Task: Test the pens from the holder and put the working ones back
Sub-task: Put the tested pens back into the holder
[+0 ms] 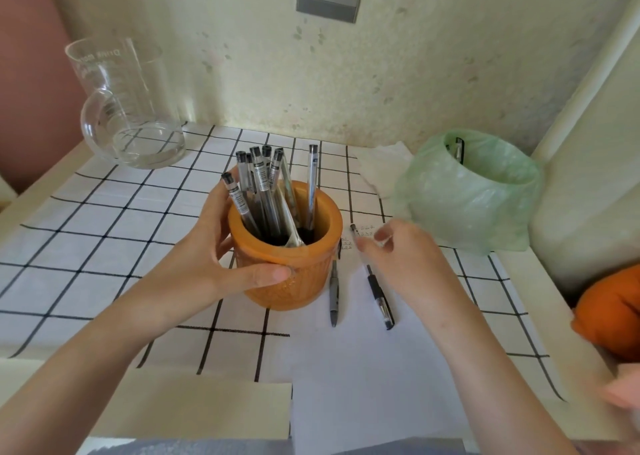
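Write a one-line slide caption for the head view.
Left hand grips the orange holder; right hand reaches for a pen lying on paper.

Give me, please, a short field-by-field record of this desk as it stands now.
left hand: grips the orange holder
holder contents: several clear pens standing on end
right hand: appears to pinch the black-grip pen near its upper end; blurred
paper: grey pen lies on it beside the holder; test scribbles near the far edge
green-bagged bin: right of the holder, one discarded pen inside
glass jug: far left corner
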